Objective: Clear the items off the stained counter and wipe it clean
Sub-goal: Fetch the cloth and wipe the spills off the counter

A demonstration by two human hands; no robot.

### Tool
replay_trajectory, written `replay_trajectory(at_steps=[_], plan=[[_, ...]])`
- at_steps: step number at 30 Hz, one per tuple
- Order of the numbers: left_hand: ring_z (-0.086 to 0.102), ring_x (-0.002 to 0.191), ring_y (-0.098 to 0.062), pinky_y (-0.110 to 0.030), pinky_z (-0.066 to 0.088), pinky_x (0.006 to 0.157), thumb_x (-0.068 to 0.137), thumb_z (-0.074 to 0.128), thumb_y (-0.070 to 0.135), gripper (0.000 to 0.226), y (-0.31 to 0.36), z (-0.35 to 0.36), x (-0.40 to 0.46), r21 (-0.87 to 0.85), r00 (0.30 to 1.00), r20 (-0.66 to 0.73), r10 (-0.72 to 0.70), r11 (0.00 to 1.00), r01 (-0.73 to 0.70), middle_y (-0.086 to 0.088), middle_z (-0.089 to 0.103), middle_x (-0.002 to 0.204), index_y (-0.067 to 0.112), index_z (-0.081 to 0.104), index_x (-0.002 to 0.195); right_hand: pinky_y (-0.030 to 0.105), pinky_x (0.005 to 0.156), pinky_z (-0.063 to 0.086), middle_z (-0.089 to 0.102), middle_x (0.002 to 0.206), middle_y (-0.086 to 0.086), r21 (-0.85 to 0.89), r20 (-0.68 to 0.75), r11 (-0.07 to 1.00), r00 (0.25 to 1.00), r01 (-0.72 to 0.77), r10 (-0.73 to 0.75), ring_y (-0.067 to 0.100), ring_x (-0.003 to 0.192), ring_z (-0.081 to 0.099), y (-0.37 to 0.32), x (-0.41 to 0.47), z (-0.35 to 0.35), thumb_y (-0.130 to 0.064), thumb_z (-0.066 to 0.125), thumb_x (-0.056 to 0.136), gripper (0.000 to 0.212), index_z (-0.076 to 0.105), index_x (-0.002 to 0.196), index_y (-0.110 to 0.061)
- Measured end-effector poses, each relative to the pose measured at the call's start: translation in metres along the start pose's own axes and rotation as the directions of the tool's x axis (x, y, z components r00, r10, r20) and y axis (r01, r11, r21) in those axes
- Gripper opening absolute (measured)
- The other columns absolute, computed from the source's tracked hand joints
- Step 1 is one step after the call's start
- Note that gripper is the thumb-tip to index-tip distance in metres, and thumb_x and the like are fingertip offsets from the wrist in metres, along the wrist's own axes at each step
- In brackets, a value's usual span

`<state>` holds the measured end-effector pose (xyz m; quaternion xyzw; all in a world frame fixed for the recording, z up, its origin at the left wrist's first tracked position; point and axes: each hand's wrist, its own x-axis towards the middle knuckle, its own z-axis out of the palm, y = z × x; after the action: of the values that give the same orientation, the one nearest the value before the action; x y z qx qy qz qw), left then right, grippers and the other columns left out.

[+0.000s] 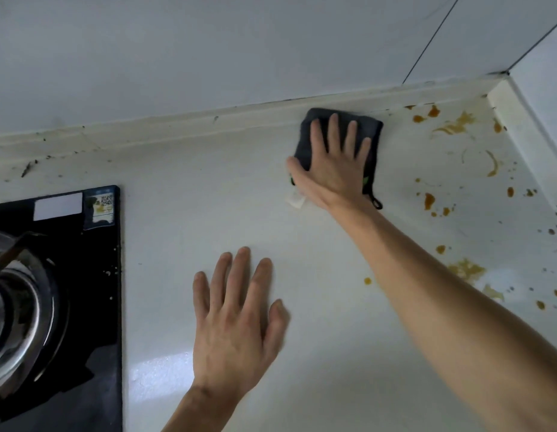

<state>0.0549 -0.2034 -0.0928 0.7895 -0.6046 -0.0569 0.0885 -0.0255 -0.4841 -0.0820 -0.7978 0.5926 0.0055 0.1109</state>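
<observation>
Counter (208,213) white, orange stains (458,126) toward corner

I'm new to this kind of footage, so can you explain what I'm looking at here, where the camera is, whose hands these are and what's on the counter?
This is one picture from a camera worn on a person's head, looking forward and down at their own bare hands. The right hand presses flat on a dark folded cloth near the back edge of a white counter, by the wall. The left hand rests open and flat on the counter, holding nothing. Brownish-orange stains spatter the counter to the right of the cloth, toward the corner. At the left is a black gas stove with a metal burner. A small white scrap lies by the right wrist; I cannot tell what it is.
</observation>
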Motion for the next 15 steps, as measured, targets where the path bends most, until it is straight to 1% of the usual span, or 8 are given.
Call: replay_trajectory(at_steps=[3,5,6,7,9,12,13,15], plan=[[0.031,0.155,-0.037,-0.063,0.021,0.123,0.097,0.049,0.049,0.061,-0.003,0.0,0.002,0.009,1.0,-0.008,-0.001,1.0,0.001,-0.008,0.037,0.166,0.022,0.049,0.152,0.062,0.128,0.0,0.006,0.177,0.003,-0.024,0.014,0.986,0.986,0.165,-0.165,0.037,0.162,0.001,0.004,-0.019,0.0,-0.069,0.033,0.096,0.083,0.016,0.167,-0.03],[0.03,0.155,-0.037,-0.062,0.02,0.123,0.098,0.048,0.05,0.061,-0.004,0.002,0.001,0.013,1.0,-0.017,0.008,1.0,-0.007,-0.009,0.037,0.165,0.022,0.048,0.152,0.059,0.129,0.002,0.007,0.177,-0.002,-0.043,0.028,0.962,0.962,0.271,-0.27,0.032,0.163,0.003,0.036,-0.035,0.0,-0.071,0.032,0.095,0.082,0.015,0.167,-0.036],[0.03,0.155,-0.037,-0.062,0.019,0.123,0.098,0.048,0.05,0.061,-0.004,0.003,0.0,0.013,1.0,-0.022,0.011,1.0,-0.011,-0.009,0.037,0.165,0.022,0.048,0.152,0.057,0.13,0.001,0.006,0.177,-0.004,-0.041,0.039,0.959,0.96,0.28,-0.278,0.029,0.163,0.002,0.055,-0.037,-0.001,-0.072,0.03,0.095,0.08,0.014,0.167,-0.039],[0.029,0.155,-0.037,-0.063,0.019,0.124,0.098,0.048,0.05,0.062,-0.003,0.004,-0.001,0.014,1.0,-0.023,0.012,1.0,-0.012,-0.01,0.037,0.165,0.022,0.048,0.153,0.055,0.13,-0.001,0.004,0.177,-0.005,-0.031,0.044,0.969,0.968,0.247,-0.245,0.027,0.163,0.0,0.074,-0.033,-0.005,-0.073,0.027,0.096,0.079,0.012,0.166,-0.041],[0.029,0.155,-0.037,-0.064,0.019,0.123,0.097,0.049,0.049,0.062,-0.002,0.004,0.0,0.002,1.0,-0.029,0.011,1.0,-0.01,-0.01,0.036,0.165,0.022,0.048,0.152,0.055,0.13,-0.004,0.001,0.177,-0.005,-0.003,0.024,0.996,0.996,0.087,-0.087,0.027,0.163,-0.003,0.096,-0.017,-0.015,-0.073,0.017,0.099,0.074,0.009,0.166,-0.043],[0.03,0.154,-0.038,-0.063,0.02,0.123,0.096,0.05,0.049,0.062,-0.001,0.003,0.001,-0.001,0.999,-0.04,0.009,1.0,-0.009,-0.01,0.038,0.164,0.022,0.049,0.151,0.059,0.129,-0.004,-0.001,0.177,0.0,0.021,0.006,0.993,0.993,-0.115,0.115,0.032,0.163,-0.007,0.09,0.011,-0.018,-0.069,0.015,0.101,0.072,0.007,0.167,-0.04],[0.031,0.153,-0.038,-0.063,0.02,0.123,0.095,0.05,0.049,0.061,-0.001,0.003,0.001,0.002,0.999,-0.043,0.007,1.0,-0.007,-0.01,0.038,0.164,0.022,0.049,0.151,0.06,0.128,-0.004,-0.002,0.177,0.002,0.02,0.004,0.992,0.992,-0.126,0.126,0.033,0.162,-0.007,0.08,0.014,-0.017,-0.069,0.017,0.102,0.073,0.007,0.167,-0.039],[0.032,0.153,-0.038,-0.062,0.02,0.123,0.095,0.05,0.049,0.061,-0.001,0.003,0.001,0.005,0.999,-0.049,0.012,1.0,-0.012,-0.01,0.039,0.164,0.022,0.05,0.15,0.061,0.128,-0.003,0.001,0.177,0.003,0.022,0.011,0.997,0.997,-0.072,0.072,0.035,0.162,-0.004,0.062,0.001,-0.014,-0.068,0.024,0.102,0.074,0.009,0.168,-0.038]])
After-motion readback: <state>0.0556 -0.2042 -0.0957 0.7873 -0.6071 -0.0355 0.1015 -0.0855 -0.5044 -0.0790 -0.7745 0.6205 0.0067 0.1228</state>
